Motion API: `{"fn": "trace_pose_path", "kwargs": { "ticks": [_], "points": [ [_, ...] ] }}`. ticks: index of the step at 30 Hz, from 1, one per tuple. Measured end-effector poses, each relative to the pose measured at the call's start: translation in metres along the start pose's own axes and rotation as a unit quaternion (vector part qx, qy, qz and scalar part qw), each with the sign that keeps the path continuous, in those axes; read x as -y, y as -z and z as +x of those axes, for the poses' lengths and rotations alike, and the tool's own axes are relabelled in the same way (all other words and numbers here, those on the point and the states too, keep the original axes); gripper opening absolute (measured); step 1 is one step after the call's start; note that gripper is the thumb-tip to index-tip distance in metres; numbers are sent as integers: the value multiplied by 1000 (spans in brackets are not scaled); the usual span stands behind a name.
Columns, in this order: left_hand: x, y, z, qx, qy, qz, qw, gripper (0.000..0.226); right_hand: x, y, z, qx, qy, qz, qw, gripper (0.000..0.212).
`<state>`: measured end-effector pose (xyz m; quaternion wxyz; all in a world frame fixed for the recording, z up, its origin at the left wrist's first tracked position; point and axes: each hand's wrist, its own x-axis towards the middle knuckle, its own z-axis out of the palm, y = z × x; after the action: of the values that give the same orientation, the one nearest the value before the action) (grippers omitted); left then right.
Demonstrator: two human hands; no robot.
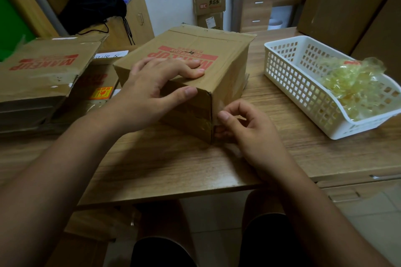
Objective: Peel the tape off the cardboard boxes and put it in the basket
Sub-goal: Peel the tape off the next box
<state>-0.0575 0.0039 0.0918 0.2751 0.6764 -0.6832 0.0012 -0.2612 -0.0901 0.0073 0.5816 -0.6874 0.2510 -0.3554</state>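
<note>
Found glossy tape (204, 124) still stuck across the near lower corner of the cardboard box (195, 67), standing mid-desk (173, 169). Noted right hand (245, 128) curled at that corner, thumb and fingertips pinching at the tape edge; left hand (156, 84) spread flat on the box top, thumb down the near face, pressing. Counted a heap of crumpled tape (351, 86) already in the white basket (303, 93), to the right and well apart from the box. Judged task partly done: this strip unpeeled, stacked boxes (43, 71) at left showing more tape. Observed bare desk between box and basket for carrying across; worked corner set back from the desk's front edge
</note>
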Motion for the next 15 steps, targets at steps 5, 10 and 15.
{"fn": "trace_pose_path", "kwargs": {
  "ticks": [5, 10, 15],
  "points": [
    [5, -2, 1, -8, -9, -2, 1000, 30, -5, -1, -2, -18, -61, 87, 994, 19],
    [6, -4, 2, -16, -7, 2, 1000, 27, -2, -1, -5, -36, -99, 166, 981, 17],
    [9, -6, 1, -26, -9, 1, 1000, 32, 0, 0, -8, -55, -119, 206, 970, 17]
  ]
}}
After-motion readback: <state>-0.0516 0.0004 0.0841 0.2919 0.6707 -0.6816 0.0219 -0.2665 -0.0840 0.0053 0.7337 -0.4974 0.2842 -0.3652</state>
